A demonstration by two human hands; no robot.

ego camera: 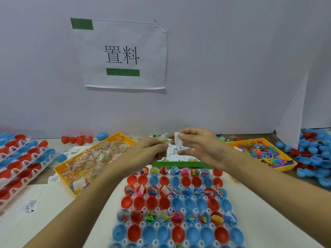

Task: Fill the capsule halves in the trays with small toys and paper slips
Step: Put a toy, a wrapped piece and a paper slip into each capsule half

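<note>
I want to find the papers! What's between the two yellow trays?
In the head view, a green tray of paper slips lies between them, under both hands.

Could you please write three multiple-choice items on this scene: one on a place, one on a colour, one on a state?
1. Where is the green tray?
A. beyond the capsule tray
B. left of the orange tray
C. on the wall

2. What colours are the capsule halves?
A. green and yellow
B. red and blue
C. black and white

3. What is the right hand doing?
A. lying flat
B. pinching a paper slip
C. lifting a tray

Answers: 1 A, it lies past the capsule tray's far edge. 2 B, only red and blue show. 3 B, the slip sits between thumb and fingers.
</note>
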